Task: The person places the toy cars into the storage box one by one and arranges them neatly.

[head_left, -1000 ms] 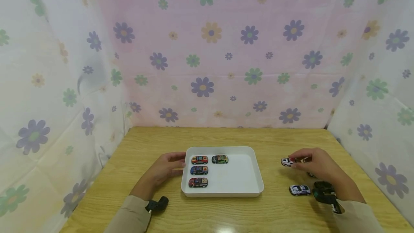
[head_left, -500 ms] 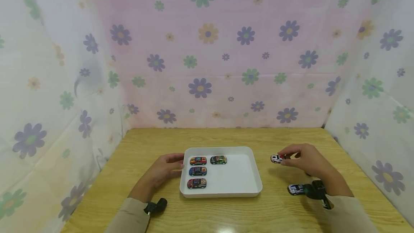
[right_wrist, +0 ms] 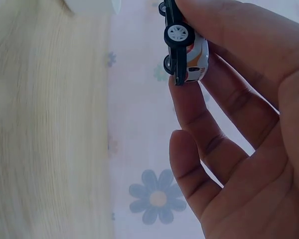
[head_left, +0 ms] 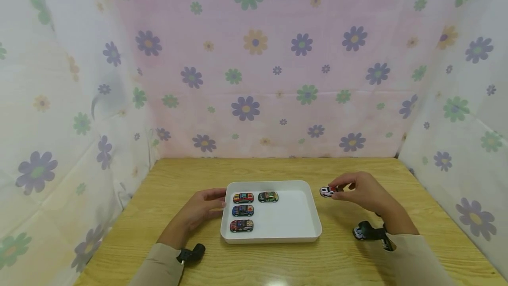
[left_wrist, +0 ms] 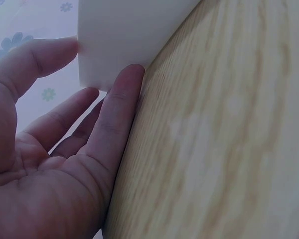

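Note:
My right hand [head_left: 365, 191] pinches a white toy car [head_left: 327, 191] with red markings between thumb and fingers, just off the tray's right side. In the right wrist view the toy car [right_wrist: 192, 55] shows its dark underside and white-spoked wheels. My left hand [head_left: 203, 208] touches the left end of the white tray [head_left: 278, 239]; in the left wrist view its nearly straight fingertips [left_wrist: 129, 77] rest against the tray wall [left_wrist: 124, 35]. Inside the tray, three toy cars line the left side: orange-red [head_left: 243, 197], blue [head_left: 243, 210] and dark red [head_left: 241, 225]. A green-black toy car [head_left: 268, 197] sits beside the top one.
On the wooden table [head_left: 333, 255], a white-purple toy car [head_left: 358, 233] lies right of the tray, partly hidden by the right wrist camera [head_left: 371, 231]. Flowered cloth [head_left: 278, 78] hangs behind the table and at both sides.
My right hand has carried the white toy car leftward, from among the cars on the right to close by the tray. My left hand has stayed at the tray's left end.

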Tool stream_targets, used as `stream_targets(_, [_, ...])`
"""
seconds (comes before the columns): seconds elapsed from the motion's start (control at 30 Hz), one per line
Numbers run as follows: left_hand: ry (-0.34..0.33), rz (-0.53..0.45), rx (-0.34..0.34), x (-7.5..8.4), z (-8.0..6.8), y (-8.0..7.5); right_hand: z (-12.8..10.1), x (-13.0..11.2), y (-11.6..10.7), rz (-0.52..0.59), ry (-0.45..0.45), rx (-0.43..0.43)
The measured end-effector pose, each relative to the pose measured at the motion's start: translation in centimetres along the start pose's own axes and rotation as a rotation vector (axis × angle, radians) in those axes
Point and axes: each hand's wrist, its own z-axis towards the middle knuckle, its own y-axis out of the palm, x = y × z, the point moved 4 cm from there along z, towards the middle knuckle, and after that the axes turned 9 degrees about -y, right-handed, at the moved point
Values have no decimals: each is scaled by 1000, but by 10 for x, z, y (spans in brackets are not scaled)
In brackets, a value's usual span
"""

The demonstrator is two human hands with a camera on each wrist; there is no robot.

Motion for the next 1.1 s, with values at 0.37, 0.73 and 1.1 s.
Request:
stream_targets(0.37, [7, 14, -2, 1, -1, 0, 18, -17, 8, 9, -67, -6])
stream_targets(0.73, [12, 32, 10, 0, 0, 0, 34, -26, 19, 30, -97, -21])
stream_targets(1.1, [13, 38, 9, -1, 0, -1, 49, -38, 33, 75, -136, -42])
